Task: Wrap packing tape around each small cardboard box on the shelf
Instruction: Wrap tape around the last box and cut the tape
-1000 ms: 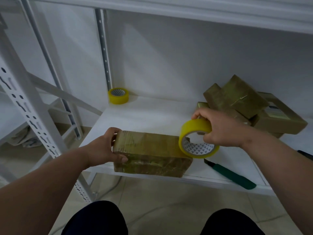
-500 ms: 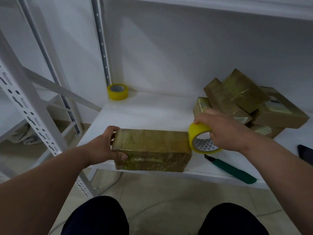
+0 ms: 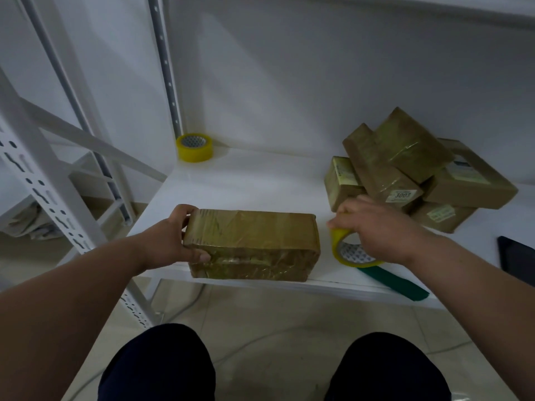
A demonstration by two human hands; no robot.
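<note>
1. Head view, grip. The left hand (image 3: 170,241) grips the left end of the cardboard box (image 3: 252,244), thumb on the near face and fingers curled over the top edge. The right hand (image 3: 376,227) is closed round the yellow tape roll (image 3: 351,251), fingers curled over its rim.

2. Head view, location. The box lies flat at the front edge of the white shelf (image 3: 246,183), at 6 o'clock on the shelf surface. The roll stands on edge just beside the box's right end, at 3 o'clock from it, apart by a narrow gap.

3. Head view, change. A second ago the roll was raised against the box's top right corner; it has since travelled right and down, and now sits low, at or close to shelf level. The box has not shifted, and the left hand's hold is unchanged.

4. Head view, meaning. Whether a tape strand joins roll and box cannot be told. The box surface is glossy and creased, so in my judgement it is already wrapped and this pass is closing: either a cut follows or the roll is being put down.

5. Head view, surroundings. A green-handled cutter (image 3: 396,285) lies under the right wrist at 4 o'clock from the box. A pile of boxes (image 3: 405,169) sits at 2 o'clock, most looking taped. A spare tape roll (image 3: 194,147) stands at 11 o'clock by the rear upright.
</note>
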